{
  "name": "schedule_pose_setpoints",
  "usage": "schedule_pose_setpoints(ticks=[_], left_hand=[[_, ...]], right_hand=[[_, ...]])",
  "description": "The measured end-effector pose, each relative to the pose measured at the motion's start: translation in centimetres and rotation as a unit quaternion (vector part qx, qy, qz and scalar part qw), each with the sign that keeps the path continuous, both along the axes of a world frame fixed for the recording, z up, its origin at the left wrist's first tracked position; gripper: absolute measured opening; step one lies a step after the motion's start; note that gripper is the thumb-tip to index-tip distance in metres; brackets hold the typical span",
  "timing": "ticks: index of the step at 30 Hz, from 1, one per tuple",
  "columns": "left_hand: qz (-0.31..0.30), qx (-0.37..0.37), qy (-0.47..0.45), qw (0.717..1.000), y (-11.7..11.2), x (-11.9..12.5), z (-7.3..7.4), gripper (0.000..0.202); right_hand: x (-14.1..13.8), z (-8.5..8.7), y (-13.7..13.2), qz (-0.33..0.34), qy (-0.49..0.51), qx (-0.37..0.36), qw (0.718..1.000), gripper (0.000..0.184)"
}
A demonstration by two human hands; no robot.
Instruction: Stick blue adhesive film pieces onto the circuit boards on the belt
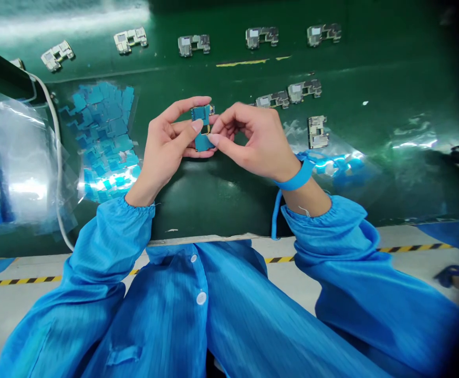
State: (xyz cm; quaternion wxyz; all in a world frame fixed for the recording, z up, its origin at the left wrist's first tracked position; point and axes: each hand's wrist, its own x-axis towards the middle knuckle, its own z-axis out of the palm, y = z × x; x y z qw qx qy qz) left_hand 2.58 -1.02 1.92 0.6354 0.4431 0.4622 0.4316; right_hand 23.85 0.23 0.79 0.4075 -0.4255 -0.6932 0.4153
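A circuit board (203, 143) is held above the green bench (214, 210), its visible face largely covered by blue film (201, 114), and it is taken here as the landmark. It is gripped from its left side by the left hand (168, 137): the thumb is laid on the film, and the fingers are curled around the far and near ends, closed firmly on it. The right edge is met by the right hand (259, 137), whose thumb and forefinger are bent and brought close together; whether anything is pinched between them cannot be told. The step in hand is judged to be fingertip work on the film at that edge, though whether it is being pressed down or lifted is not shown. For such work, a steady left hold and a light, precise right touch seem to be called for, with the small parts left unpressed. To the left of the board, loose blue pieces (113, 126) are spread on the bench. Beyond it, a row of similar boards (261, 38) is laid out, and to its right a single upright-turned board (318, 132) is placed.
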Motion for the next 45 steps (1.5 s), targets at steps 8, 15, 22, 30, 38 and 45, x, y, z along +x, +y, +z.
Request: schedule_pose_setpoints(ticks=[8,15,22,30,38,45], left_hand=[[0.021,0.040,0.008,0.999,0.0,-0.4,0.6,0.081],[0.000,0.082,-0.014,0.997,0.1,-0.5,0.3,0.087],[0.031,0.062,0.005,0.998,-0.5,0.1,0.8,0.066],[0.060,0.030,-0.004,0.998,-0.6,0.4,-0.6,0.037],[0.052,-0.011,-0.061,0.997,-0.1,0.4,-0.2,0.035],[0.048,-0.003,-0.038,0.998,-0.1,0.1,0.0,0.040]], right_hand=[[0.0,-0.4,0.4,-0.038,0.049,0.022,0.998,0.048],[-0.8,-0.2,-0.1,0.018,0.035,0.014,0.999,0.052],[-1.4,-0.4,-0.3,0.012,0.034,0.076,0.996,0.041],[-1.9,-0.9,-0.6,0.021,0.023,0.070,0.997,0.039],[-1.6,-1.0,-0.4,0.027,0.049,0.031,0.998,0.051],[-1.6,-0.9,-0.3,0.026,0.066,0.015,0.997,0.057]])
